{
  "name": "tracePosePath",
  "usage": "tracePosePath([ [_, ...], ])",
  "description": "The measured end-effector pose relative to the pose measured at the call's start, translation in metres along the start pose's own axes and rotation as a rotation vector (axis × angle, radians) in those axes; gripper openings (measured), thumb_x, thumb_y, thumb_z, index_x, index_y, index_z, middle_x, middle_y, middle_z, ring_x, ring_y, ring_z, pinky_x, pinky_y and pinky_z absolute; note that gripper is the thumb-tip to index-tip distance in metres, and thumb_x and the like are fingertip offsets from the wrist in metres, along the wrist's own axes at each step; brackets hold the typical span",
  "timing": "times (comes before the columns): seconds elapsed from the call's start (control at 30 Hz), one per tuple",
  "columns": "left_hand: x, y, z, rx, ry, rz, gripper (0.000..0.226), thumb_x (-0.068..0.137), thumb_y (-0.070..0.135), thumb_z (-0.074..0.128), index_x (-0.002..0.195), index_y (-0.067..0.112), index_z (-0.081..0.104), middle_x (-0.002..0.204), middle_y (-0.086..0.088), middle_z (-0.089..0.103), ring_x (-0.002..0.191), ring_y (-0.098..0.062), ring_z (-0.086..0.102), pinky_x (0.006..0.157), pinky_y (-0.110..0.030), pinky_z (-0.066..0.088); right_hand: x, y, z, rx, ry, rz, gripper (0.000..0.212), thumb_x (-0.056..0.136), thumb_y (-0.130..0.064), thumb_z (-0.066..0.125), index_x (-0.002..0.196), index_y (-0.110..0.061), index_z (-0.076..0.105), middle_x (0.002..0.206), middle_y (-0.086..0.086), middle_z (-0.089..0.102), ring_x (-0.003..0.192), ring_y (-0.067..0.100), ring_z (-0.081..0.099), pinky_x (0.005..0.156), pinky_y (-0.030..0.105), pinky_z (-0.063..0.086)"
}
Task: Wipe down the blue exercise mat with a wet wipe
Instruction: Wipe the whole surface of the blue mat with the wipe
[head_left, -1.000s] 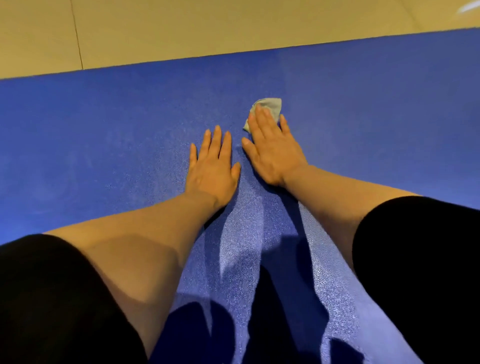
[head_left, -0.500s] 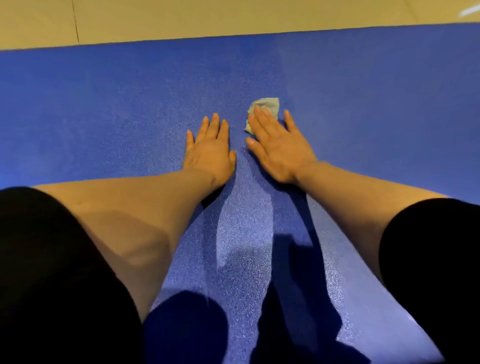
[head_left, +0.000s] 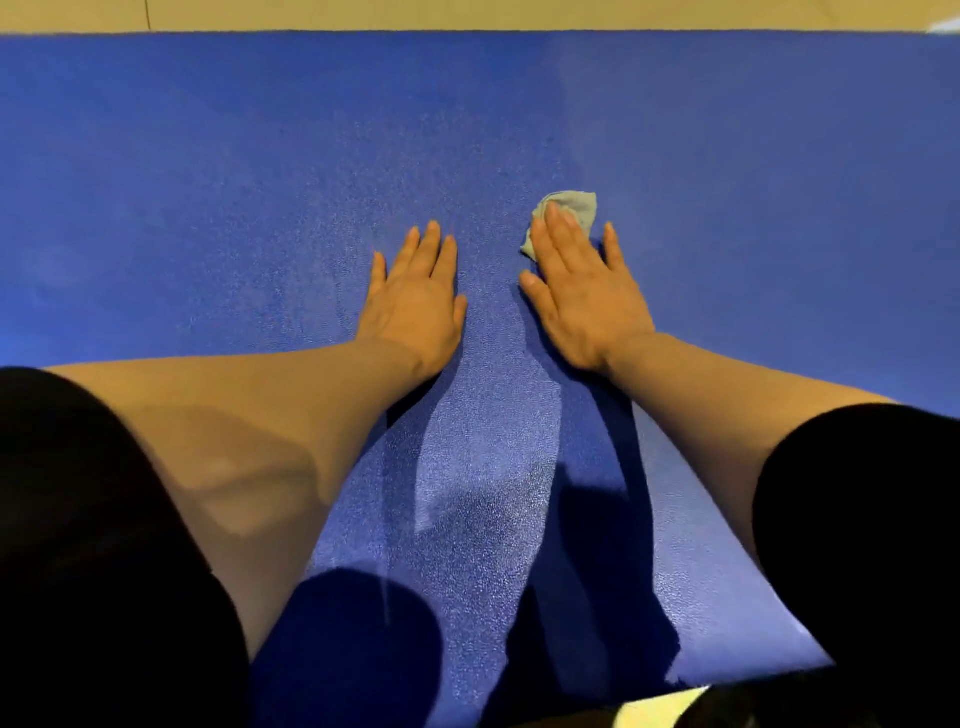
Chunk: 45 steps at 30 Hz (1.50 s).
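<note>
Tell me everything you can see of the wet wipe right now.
The pale grey wet wipe is a small, crumpled, soft-looking wad lying on the blue textured exercise mat. The straight fingers of the right hand press flat on its near part, hiding that; only its far edge and left corner show. The left hand rests apart from it.

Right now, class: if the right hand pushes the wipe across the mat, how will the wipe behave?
The wipe looks crumpled, so probably floppy; it should bunch rather than slide flat. Straight fingers of the right hand pin it, suggesting it is light. The mat looks grainy, so likely some drag.
</note>
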<state>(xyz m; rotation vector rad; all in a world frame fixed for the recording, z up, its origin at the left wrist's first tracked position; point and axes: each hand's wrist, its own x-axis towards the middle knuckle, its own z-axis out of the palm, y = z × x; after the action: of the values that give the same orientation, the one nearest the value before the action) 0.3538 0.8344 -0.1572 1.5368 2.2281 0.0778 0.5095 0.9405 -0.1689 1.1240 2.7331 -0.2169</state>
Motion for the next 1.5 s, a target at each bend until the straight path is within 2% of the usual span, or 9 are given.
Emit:
tracePosePath([
  [0.1,-0.009,0.0,0.003,-0.005,0.009,0.012,0.061,0.105,0.029,0.033,0.155,0.011,0.003,0.163,-0.005,-0.006,0.15,-0.021,-0.007,0.12,-0.045,-0.004,-0.008,-0.03,0.01,0.076,0.031,0.125,0.063,0.104,-0.042,0.018,0.154,-0.008,0.001,0.163,0.009,-0.003,0.15,0.02,-0.006,0.12,0.043,-0.007],
  [0.3,-0.018,0.003,0.008,-0.015,-0.001,0.027,0.06,0.105,0.029,0.032,0.155,0.012,0.003,0.163,-0.004,-0.006,0.15,-0.02,-0.007,0.12,-0.044,-0.003,-0.024,-0.013,0.004,-0.057,-0.01,-0.173,0.068,0.097,-0.05,0.003,0.155,-0.013,-0.001,0.163,0.004,-0.004,0.15,0.015,-0.005,0.118,0.042,-0.011],
  [0.5,-0.029,-0.002,0.011,-0.006,-0.012,0.021,0.06,0.105,0.028,0.032,0.155,0.013,0.002,0.163,-0.003,-0.008,0.15,-0.02,-0.008,0.12,-0.042,-0.003,-0.027,-0.022,0.013,0.062,0.037,0.162,0.065,0.103,-0.044,0.018,0.155,-0.007,0.002,0.163,0.009,-0.002,0.15,0.021,-0.005,0.12,0.045,-0.006],
  [0.73,-0.036,0.004,0.012,0.005,-0.03,0.017,0.061,0.105,0.028,0.033,0.155,0.012,0.002,0.163,-0.005,-0.008,0.15,-0.022,-0.008,0.12,-0.043,-0.003,-0.048,-0.03,0.016,-0.012,0.018,-0.161,0.08,0.087,-0.053,-0.009,0.155,-0.012,0.002,0.163,0.004,-0.002,0.15,0.015,-0.004,0.118,0.041,-0.011],
  [0.93,-0.047,0.007,0.016,0.028,-0.074,0.011,0.061,0.105,0.03,0.031,0.155,0.012,0.0,0.163,-0.005,-0.009,0.149,-0.022,-0.009,0.12,-0.044,-0.003,-0.051,-0.044,0.023,0.049,0.035,0.146,0.064,0.104,-0.043,0.018,0.154,-0.008,0.002,0.163,0.009,-0.002,0.15,0.02,-0.004,0.12,0.045,-0.006],
  [1.03,-0.056,0.011,0.018,0.034,-0.103,0.011,0.062,0.105,0.031,0.031,0.155,0.013,0.0,0.163,-0.005,-0.01,0.149,-0.022,-0.009,0.119,-0.045,-0.003,-0.068,-0.066,0.029,0.05,0.016,0.026,0.065,0.103,-0.046,0.013,0.154,-0.007,0.004,0.163,0.01,-0.001,0.15,0.021,-0.004,0.119,0.044,-0.006],
  [1.13,-0.064,0.015,0.019,0.037,-0.127,0.004,0.063,0.104,0.031,0.033,0.155,0.013,0.0,0.162,-0.006,-0.011,0.149,-0.022,-0.009,0.12,-0.046,-0.003,-0.077,-0.047,0.023,-0.008,-0.019,-0.114,0.076,0.09,-0.052,-0.007,0.155,-0.013,0.0,0.163,0.003,-0.003,0.15,0.014,-0.005,0.117,0.043,-0.011],
  [1.33,-0.088,0.027,0.024,0.04,-0.15,0.002,0.06,0.105,0.028,0.029,0.155,0.014,-0.002,0.162,-0.004,-0.012,0.149,-0.021,-0.01,0.119,-0.045,-0.004,-0.083,-0.031,0.018,0.067,-0.03,0.204,0.063,0.104,-0.042,0.016,0.155,-0.01,0.0,0.163,0.006,-0.005,0.15,0.017,-0.008,0.119,0.044,-0.009],
  [1.5,-0.117,0.033,0.035,0.032,-0.16,-0.005,0.058,0.105,0.026,0.026,0.155,0.014,0.0,0.163,-0.003,-0.01,0.149,-0.019,-0.009,0.119,-0.045,-0.004,-0.115,-0.068,0.024,0.074,-0.082,-0.014,0.062,0.104,-0.042,0.017,0.154,-0.012,-0.003,0.163,0.004,-0.009,0.149,0.016,-0.011,0.119,0.043,-0.01],
])
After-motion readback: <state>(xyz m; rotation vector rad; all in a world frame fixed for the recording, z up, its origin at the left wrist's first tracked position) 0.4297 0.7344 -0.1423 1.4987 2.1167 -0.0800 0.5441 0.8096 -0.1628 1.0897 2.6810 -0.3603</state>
